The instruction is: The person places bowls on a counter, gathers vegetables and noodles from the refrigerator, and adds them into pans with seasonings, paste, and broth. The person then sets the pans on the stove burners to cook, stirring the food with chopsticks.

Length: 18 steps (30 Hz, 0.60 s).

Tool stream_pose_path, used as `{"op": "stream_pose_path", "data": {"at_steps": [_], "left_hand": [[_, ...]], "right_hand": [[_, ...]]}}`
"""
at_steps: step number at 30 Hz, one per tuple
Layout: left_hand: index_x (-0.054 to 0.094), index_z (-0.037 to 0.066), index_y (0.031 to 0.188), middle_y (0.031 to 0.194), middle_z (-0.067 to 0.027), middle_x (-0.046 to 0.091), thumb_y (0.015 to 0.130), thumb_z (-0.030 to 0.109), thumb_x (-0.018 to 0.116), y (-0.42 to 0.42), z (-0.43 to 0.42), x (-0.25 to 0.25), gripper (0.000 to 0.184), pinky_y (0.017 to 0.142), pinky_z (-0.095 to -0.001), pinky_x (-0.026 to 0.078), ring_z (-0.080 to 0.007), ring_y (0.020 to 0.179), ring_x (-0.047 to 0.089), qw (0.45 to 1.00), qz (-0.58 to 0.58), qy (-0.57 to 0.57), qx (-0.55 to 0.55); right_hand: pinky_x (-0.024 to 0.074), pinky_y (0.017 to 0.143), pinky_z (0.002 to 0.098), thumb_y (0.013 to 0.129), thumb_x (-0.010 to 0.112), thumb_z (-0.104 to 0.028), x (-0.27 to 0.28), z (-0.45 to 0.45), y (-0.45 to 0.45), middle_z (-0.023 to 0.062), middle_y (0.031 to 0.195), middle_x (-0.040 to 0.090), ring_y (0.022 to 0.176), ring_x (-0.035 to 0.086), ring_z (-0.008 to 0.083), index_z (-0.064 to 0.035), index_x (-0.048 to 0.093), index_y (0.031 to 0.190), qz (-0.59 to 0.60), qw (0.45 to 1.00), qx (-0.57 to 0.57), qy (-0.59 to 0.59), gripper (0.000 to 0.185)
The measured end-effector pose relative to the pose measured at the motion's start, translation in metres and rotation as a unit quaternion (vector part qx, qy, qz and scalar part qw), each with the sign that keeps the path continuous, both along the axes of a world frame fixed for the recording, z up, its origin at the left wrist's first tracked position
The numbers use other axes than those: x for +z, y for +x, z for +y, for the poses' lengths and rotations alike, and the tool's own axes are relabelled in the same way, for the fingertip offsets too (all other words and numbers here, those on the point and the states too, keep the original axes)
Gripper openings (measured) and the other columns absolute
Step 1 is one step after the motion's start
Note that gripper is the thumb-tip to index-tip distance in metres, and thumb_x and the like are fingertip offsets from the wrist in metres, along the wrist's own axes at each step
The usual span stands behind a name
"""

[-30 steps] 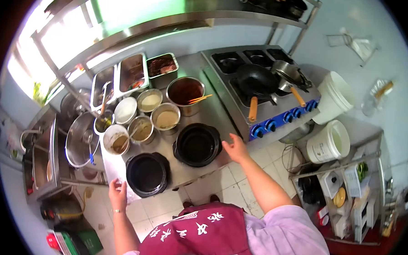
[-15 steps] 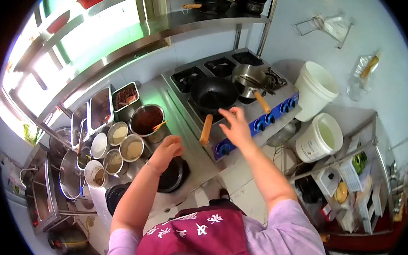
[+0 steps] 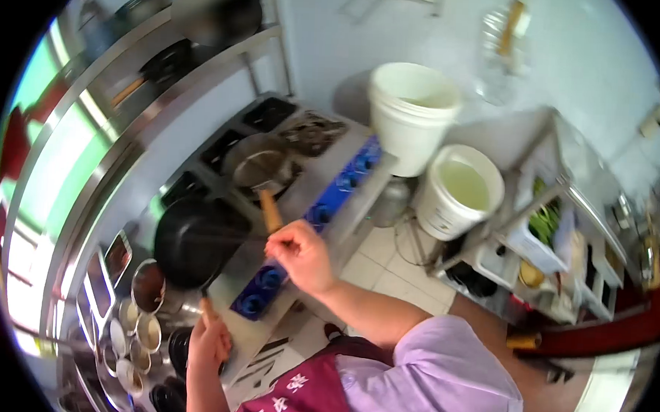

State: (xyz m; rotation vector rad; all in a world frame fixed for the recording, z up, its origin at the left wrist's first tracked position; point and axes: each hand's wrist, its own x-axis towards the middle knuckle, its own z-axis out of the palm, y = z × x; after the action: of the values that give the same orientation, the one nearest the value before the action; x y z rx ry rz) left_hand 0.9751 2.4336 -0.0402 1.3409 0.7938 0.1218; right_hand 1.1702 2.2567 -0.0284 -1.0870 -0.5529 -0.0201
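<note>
My left hand [image 3: 210,339] is wrapped round the wooden handle of a black wok [image 3: 190,242], at the front left of the stove [image 3: 290,193]. My right hand [image 3: 302,258] has its fingers pinched together over the stove's front edge, close to the wooden handle of a steel pot [image 3: 260,163]; whether something thin is between the fingers I cannot make out. Blue control panels with knobs [image 3: 319,214] run along the stove's front. Black bowls [image 3: 178,352] lie beside and partly behind my left hand.
Seasoning containers [image 3: 148,332] stand at the lower left. Two white buckets [image 3: 413,128] are beyond the stove, one lower. A metal shelf [image 3: 226,45] with pans hangs over the left side. A rack [image 3: 559,186] with greens and trays is at the right.
The view has turned right. My left hand has moved from above the black bowls to the wok's handle and closed on it. My right hand's spread fingers have closed near the pot handle.
</note>
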Motion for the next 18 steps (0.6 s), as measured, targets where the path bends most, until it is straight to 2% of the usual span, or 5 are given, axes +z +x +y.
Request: {"op": "stream_pose_path", "data": {"at_steps": [4,8,10,14,18], "left_hand": [[0.045,0.006,0.095,0.060,0.0001,0.043,0.089,0.012,0.050,-0.048,-0.065,0.000,0.011,0.033,-0.0200,0.032,-0.0074,0.041,0.039,0.992,-0.113,-0.065,0.008],[0.045,0.009,0.100,0.065,0.0019,0.041,0.091,0.040,0.048,-0.071,-0.146,-0.020,0.032,0.033,-0.0181,0.030,-0.0046,0.044,0.036,0.975,-0.195,-0.082,-0.068],[0.045,0.009,0.108,0.076,-0.0016,0.053,0.091,0.048,0.042,-0.082,-0.185,-0.039,0.042,0.035,-0.0178,0.035,-0.0068,0.049,0.044,0.975,-0.180,-0.129,-0.031],[0.049,0.007,0.097,0.080,-0.0057,0.055,0.091,0.046,0.040,-0.096,-0.275,-0.032,0.041,0.050,-0.0252,0.044,-0.0140,0.063,0.054,0.947,-0.168,-0.256,-0.094],[0.051,0.007,0.095,0.071,-0.0022,0.053,0.091,0.037,0.043,-0.131,-0.344,-0.031,0.031,0.038,-0.0207,0.038,-0.0097,0.048,0.048,0.966,-0.100,-0.205,-0.121]], "right_hand": [[0.0521,0.067,0.0256,0.089,0.055,-0.008,0.001,-0.065,-0.060,0.0069,0.084,0.059,0.073,0.061,0.0126,-0.0024,0.053,0.091,0.180,0.965,0.183,0.044,0.007],[0.0520,0.066,0.0254,0.089,0.056,-0.010,-0.008,-0.119,-0.139,0.0062,0.082,0.058,0.071,0.061,0.0120,-0.0021,0.052,0.089,0.222,0.939,0.260,0.032,0.008],[0.0519,0.065,0.0258,0.088,0.057,-0.010,-0.020,-0.153,-0.179,0.0051,0.080,0.057,0.071,0.061,0.0124,-0.0014,0.052,0.089,0.272,0.915,0.299,0.012,0.010],[0.0523,0.065,0.0270,0.088,0.057,-0.013,-0.027,-0.241,-0.225,0.0057,0.081,0.057,0.071,0.061,0.0129,-0.0018,0.052,0.091,0.306,0.893,0.315,-0.097,0.012],[0.0526,0.064,0.0285,0.089,0.056,-0.023,-0.038,-0.353,-0.246,0.0064,0.087,0.058,0.072,0.061,0.0141,-0.0031,0.052,0.101,0.275,0.873,0.358,-0.188,0.024]]}}
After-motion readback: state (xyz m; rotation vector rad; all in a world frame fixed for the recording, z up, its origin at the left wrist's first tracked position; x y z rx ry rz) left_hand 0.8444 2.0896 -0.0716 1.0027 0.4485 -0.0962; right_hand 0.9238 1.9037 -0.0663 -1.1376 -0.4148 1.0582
